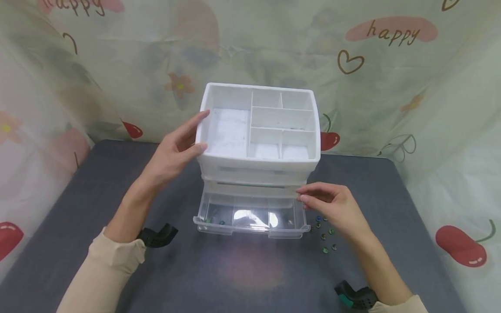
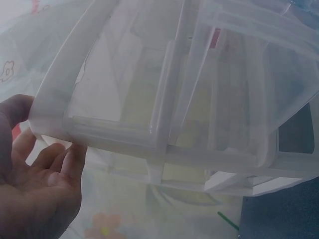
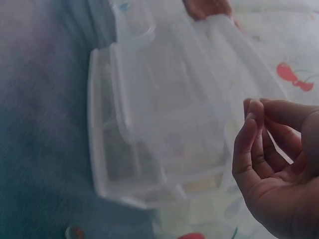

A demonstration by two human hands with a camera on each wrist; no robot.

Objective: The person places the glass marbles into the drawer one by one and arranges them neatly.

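A white desktop organizer [image 1: 258, 165] stands on the table, its divided top tray tilted toward me. Below, a clear drawer [image 1: 250, 228] is pulled out, with a few small glass marbles [image 1: 222, 222] at its left. My left hand [image 1: 172, 150] grips the organizer's left side, thumb on the front rim; in the left wrist view its fingers [image 2: 75, 162] curl at the frame's edge. At the drawer's right side hovers my right hand [image 1: 332, 204], thumb and fingertips [image 3: 255, 105] brought together in a pinch. I cannot tell whether a marble is hidden between them.
Several glass marbles [image 1: 325, 250] lie on the dark table [image 1: 176, 269] right of the drawer, partly under the right hand. A patterned curtain [image 1: 266, 43] hangs behind and along both sides. Each wrist wears a black strap mount [image 1: 158, 237].
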